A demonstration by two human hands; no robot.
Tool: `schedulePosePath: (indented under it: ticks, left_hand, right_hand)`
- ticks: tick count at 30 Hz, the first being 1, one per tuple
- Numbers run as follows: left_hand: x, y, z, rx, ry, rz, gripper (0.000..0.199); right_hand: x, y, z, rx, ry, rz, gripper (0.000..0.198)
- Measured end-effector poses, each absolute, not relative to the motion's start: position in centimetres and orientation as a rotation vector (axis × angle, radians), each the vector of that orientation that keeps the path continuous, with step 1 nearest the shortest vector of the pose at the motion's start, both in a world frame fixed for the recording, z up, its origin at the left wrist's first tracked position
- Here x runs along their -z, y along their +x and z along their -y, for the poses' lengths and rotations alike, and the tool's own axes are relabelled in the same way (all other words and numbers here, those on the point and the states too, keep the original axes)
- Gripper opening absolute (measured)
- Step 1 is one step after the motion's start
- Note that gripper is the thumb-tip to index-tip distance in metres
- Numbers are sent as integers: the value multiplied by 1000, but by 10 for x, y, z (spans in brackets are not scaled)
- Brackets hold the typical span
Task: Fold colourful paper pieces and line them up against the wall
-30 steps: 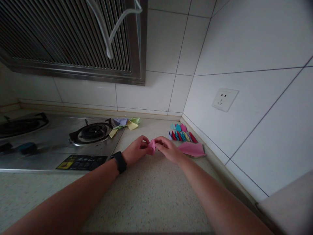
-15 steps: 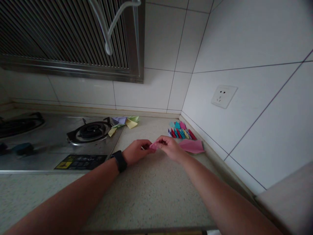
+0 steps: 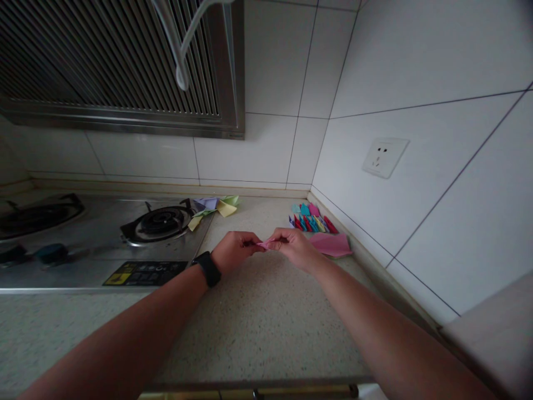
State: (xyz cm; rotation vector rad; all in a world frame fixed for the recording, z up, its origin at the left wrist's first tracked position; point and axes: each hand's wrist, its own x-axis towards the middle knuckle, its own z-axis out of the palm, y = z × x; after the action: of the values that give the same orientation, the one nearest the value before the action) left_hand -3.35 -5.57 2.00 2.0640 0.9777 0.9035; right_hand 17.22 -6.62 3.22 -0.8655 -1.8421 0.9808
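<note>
A small folded piece of pink paper point(image 3: 265, 244) is pinched between my two hands, just above the speckled countertop. My left hand point(image 3: 235, 250), below a black wristband, grips its left end. On the right end, my right hand point(image 3: 293, 248) has thumb and fingers closed. Fingers cover much of the paper, so its exact shape is hidden. Right of my right hand lies a flat pink sheet point(image 3: 332, 244). Behind that sheet stands a row of small folded paper pieces point(image 3: 310, 223) in red, blue, yellow and purple, with a few teal and pink ones farther back.
Larger folded papers point(image 3: 216, 206) in purple, green and yellow lie at the right edge of the gas stove point(image 3: 166, 253). A range hood point(image 3: 125, 125) hangs above it. The tiled right wall carries a socket point(image 3: 385, 158). The countertop point(image 3: 258, 328) ends at a front edge near me.
The pink paper looks narrower between my fingers, and my left fingers have closed more tightly at its end. The camera view has shifted slightly.
</note>
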Motion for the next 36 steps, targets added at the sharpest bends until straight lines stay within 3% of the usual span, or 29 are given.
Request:
schedulePosePath:
  ticks: [11, 21, 36]
  left_hand:
    - [-26, -32, 59, -884, 2082, -1029, 27]
    - [-26, -28, 60, -870, 1957, -963, 29]
    - [-17, -30, 60, -921, 1978, -933, 25]
  right_hand:
    - [-28, 173, 62, -694, -831, 1879, 26]
    - [-25, 169, 60, -617, -882, 1780, 22]
    - [-14, 173, 53, -917, -861, 1960, 19]
